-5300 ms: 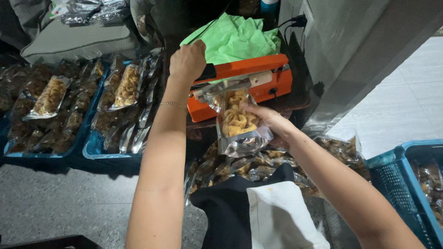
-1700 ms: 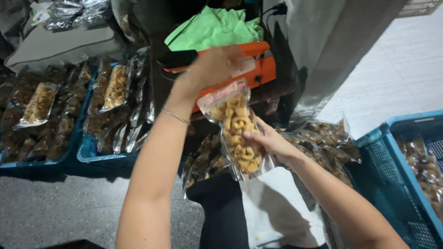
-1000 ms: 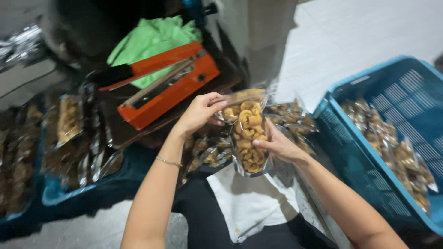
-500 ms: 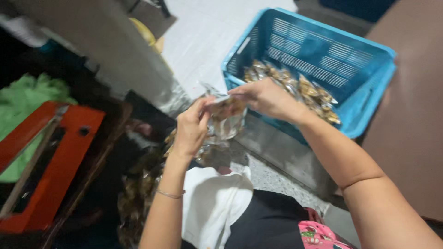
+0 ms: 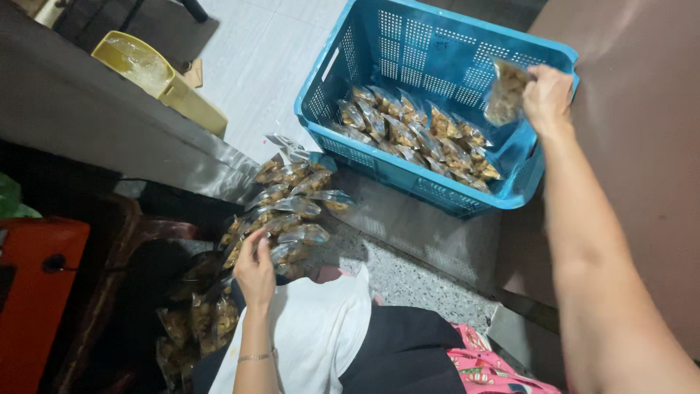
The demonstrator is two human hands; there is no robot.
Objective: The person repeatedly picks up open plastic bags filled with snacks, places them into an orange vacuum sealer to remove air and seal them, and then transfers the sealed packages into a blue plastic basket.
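Observation:
My right hand (image 5: 547,98) holds a clear snack pouch (image 5: 504,91) of golden fried pieces over the far right corner of a blue perforated crate (image 5: 408,40). Several similar sealed pouches (image 5: 412,131) lie in rows on the crate's floor. My left hand (image 5: 254,268) rests low on a heap of snack pouches (image 5: 288,201) piled in front of my lap, fingers touching one of them; whether it grips a pouch is unclear.
An orange heat sealer (image 5: 33,292) sits at the left edge. A yellow plastic tub (image 5: 157,76) stands on the tiled floor at top left. A brown surface (image 5: 642,146) borders the crate on the right. A white cloth (image 5: 321,335) covers my lap.
The view swung right from the sealer to the crate. The pouch, held in both hands before, is now in my right hand alone over the crate; my left hand dropped to the pile.

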